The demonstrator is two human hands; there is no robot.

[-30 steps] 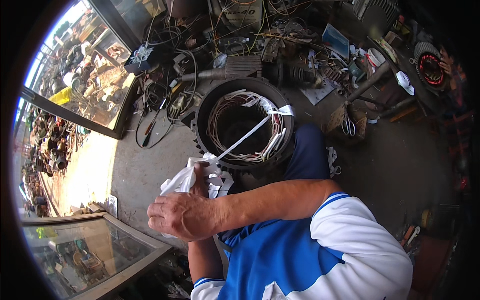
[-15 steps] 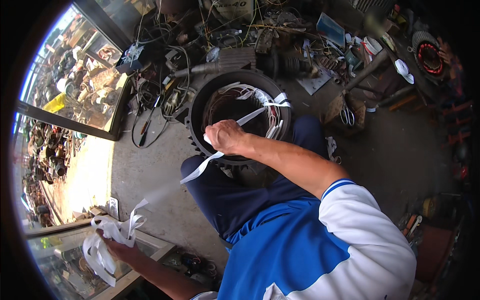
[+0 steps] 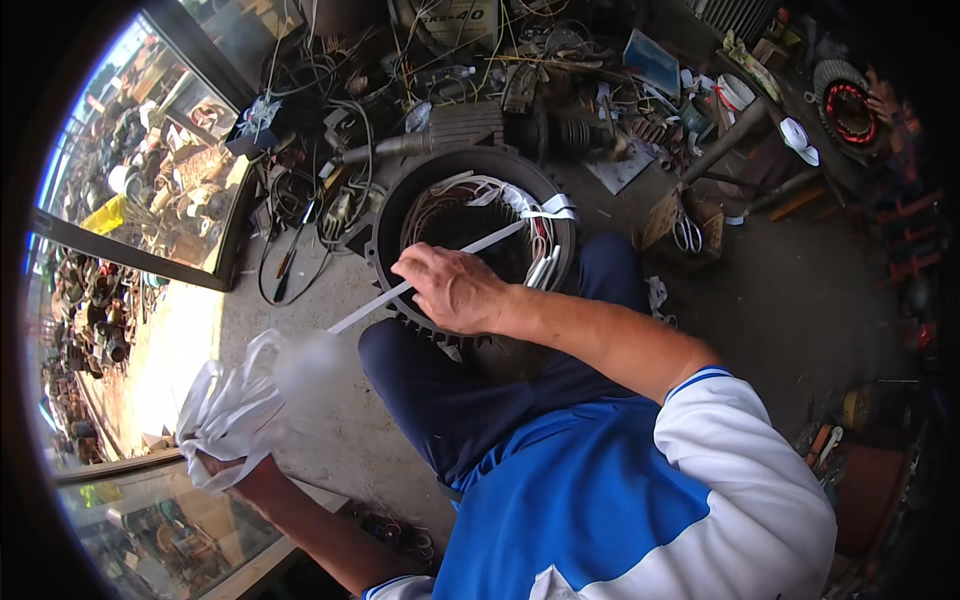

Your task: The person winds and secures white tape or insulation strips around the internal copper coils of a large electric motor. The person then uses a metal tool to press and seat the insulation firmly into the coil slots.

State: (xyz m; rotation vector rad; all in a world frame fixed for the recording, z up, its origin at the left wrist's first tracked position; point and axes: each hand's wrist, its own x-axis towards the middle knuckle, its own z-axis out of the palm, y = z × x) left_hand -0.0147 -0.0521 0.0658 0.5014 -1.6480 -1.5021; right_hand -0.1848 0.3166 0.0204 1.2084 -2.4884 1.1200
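Observation:
A round dark motor stator (image 3: pixel 388 200) stands in front of my knees, with copper and white-sleeved winding wires (image 3: pixel 440 193) around its inside. White binding tape (image 3: pixel 490 239) wraps the windings at the stator's right side and runs taut across the opening. My right hand (image 3: pixel 450 290) is closed on this strip above the stator's near left rim. Beyond its fingers the strip continues down-left, blurring toward a loose looped bundle of the same tape (image 3: pixel 228 408). At the lower left, my left hand (image 3: pixel 238 474) grips that bundle, its fingers partly hidden by the loops.
Glass-paned frames (image 3: pixel 150 255) border the left side, close to my left hand. Scissors (image 3: pixel 686 232) rest in a small box (image 3: pixel 708 222) right of the stator. Cables (image 3: pixel 300 220), a ribbed motor part (image 3: pixel 466 124) and scrap crowd the far side. Another stator (image 3: pixel 850 110) lies far right.
My left hand has risen slightly and moved right with the tape bundle, whose loops have spread. The strip at my right hand has straightened and pulled taut.

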